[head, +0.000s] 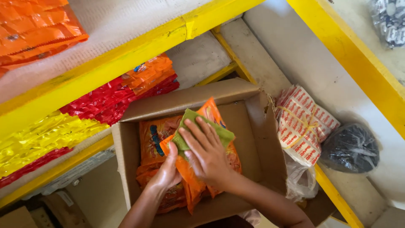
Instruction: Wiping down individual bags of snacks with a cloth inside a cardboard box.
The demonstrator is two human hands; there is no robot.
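an orange packet (198, 177) is held by the left hand (166, 173) over the box (261, 139). a green cloth (192, 122) is pressed on it by the right hand (206, 152), fingers flat. more packets (154, 139) are waiting inside.

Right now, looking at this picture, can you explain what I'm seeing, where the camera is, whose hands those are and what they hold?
There is no machine here. One camera sits on a person's head and looks down at their own two bare hands. The right hand presses a green cloth flat onto an orange packet; the left hand steadies that packet from below. Both are over an open cardboard box with more orange packets inside. Around it are yellow shelves stacked with red, yellow and orange packets. To the right lie a tied bundle of red-and-white packets and a dark bag.
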